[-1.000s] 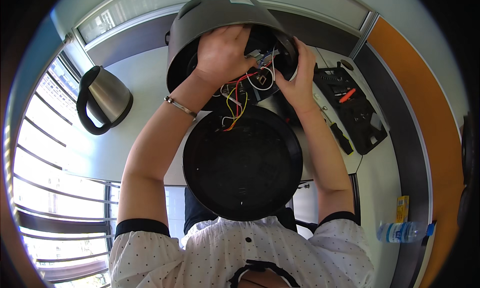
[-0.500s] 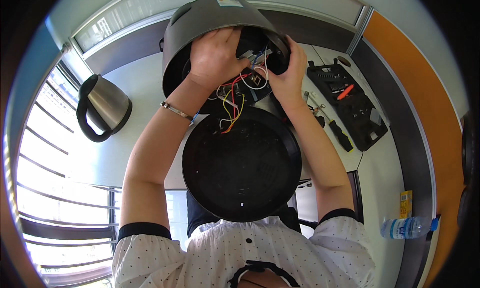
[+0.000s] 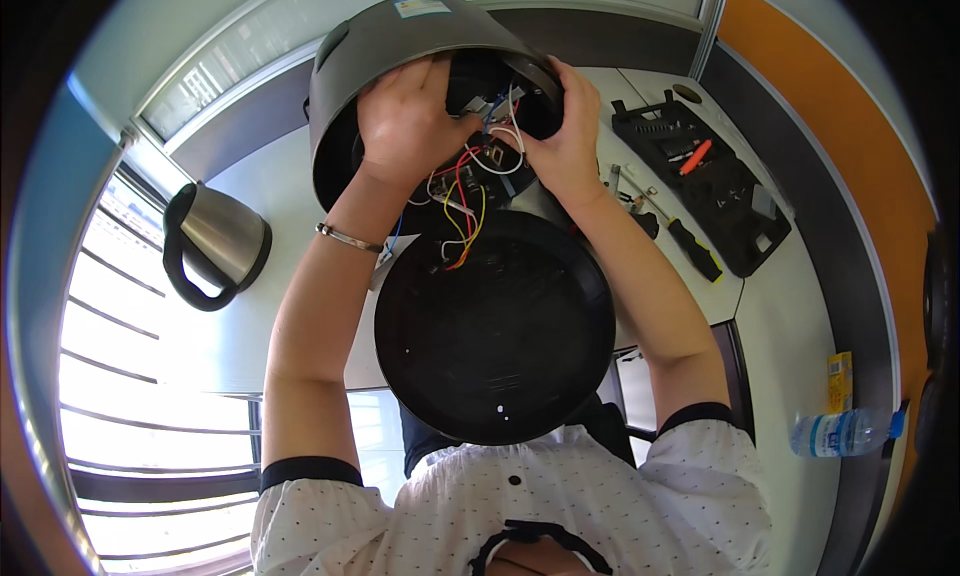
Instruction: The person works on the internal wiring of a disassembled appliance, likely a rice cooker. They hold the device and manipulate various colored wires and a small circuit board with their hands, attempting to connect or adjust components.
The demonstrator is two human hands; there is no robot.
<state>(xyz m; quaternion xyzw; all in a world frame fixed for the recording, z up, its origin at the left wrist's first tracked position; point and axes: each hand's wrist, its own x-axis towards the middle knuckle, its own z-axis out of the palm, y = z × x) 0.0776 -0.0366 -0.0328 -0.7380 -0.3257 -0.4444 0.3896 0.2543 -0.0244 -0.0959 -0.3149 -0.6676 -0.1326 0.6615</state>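
A dark grey round appliance housing [image 3: 400, 38] lies tipped on its side, its open underside toward me. My left hand [image 3: 410, 121] reaches inside, the fingers stretching up under the rim with their tips hidden; its thumb points toward the loose wires. With my right hand [image 3: 567, 136] I grip the housing's right edge, fingers outside and thumb inside by a white wire [image 3: 519, 141]. Red and yellow wires [image 3: 466, 206] run down from the opening to a round black base cover [image 3: 495, 326], which leans between my forearms against the table edge.
A steel kettle [image 3: 225, 238] with a black handle stands at left. To the right lie a black tool case [image 3: 700, 176] holding an orange-red tool [image 3: 696, 157], and a black-green screwdriver [image 3: 693, 250]. A water bottle [image 3: 845, 433] and a yellow box [image 3: 840, 381] are farther right.
The whole view has turned slightly, so the kettle, tools and bottle appear lower. Both hands stay at the housing in nearly the same hold, with the wires shifted only a little.
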